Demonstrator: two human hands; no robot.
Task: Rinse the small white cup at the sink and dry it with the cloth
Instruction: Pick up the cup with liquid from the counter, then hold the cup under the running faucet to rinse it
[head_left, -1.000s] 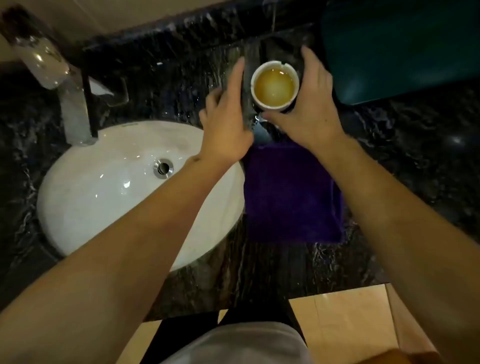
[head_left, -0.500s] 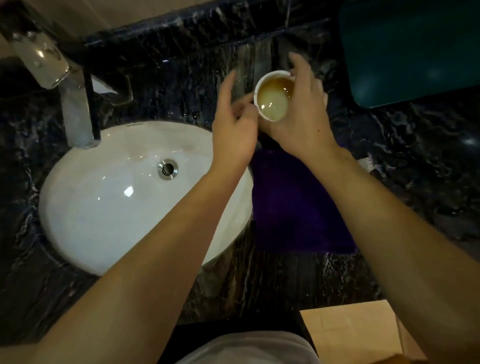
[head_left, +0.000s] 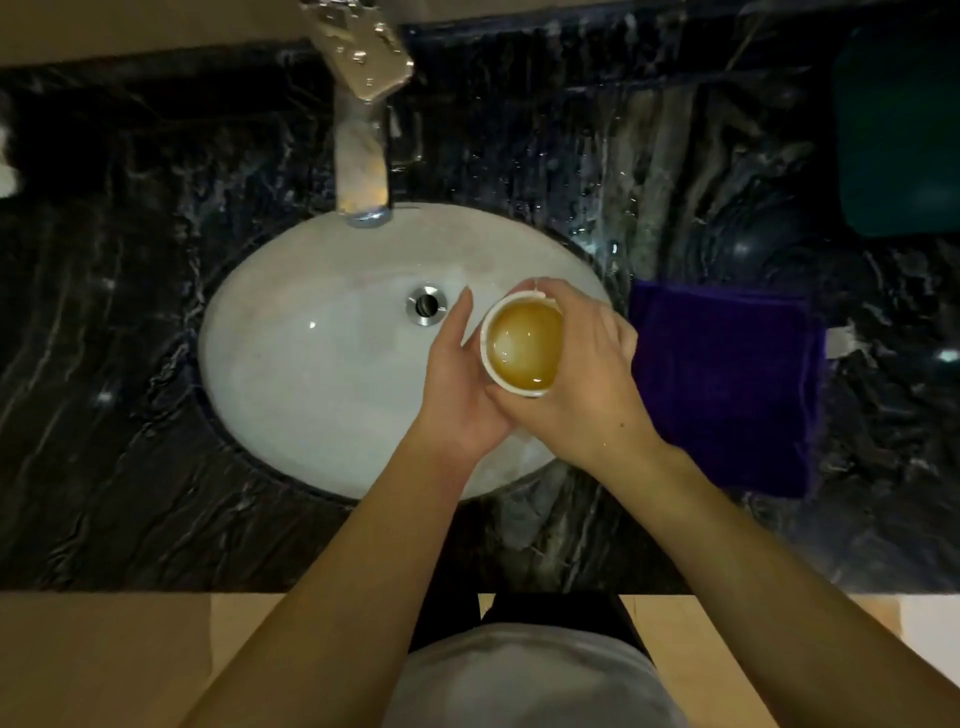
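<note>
Holding the cup (head_left: 524, 348) of amber liquid over the sink (head_left: 311, 374), my right hand (head_left: 582, 384) wraps its fingers round it; left hand (head_left: 457, 384) cradles it, fingers straight. Purple cloth (head_left: 727, 395) lies on the counter (head_left: 104, 312) beside.

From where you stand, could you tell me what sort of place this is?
Probably a bathroom vanity: an oval white basin set into a dark marble counter, a chrome tap over it, and a folded purple cloth beside it.
</note>
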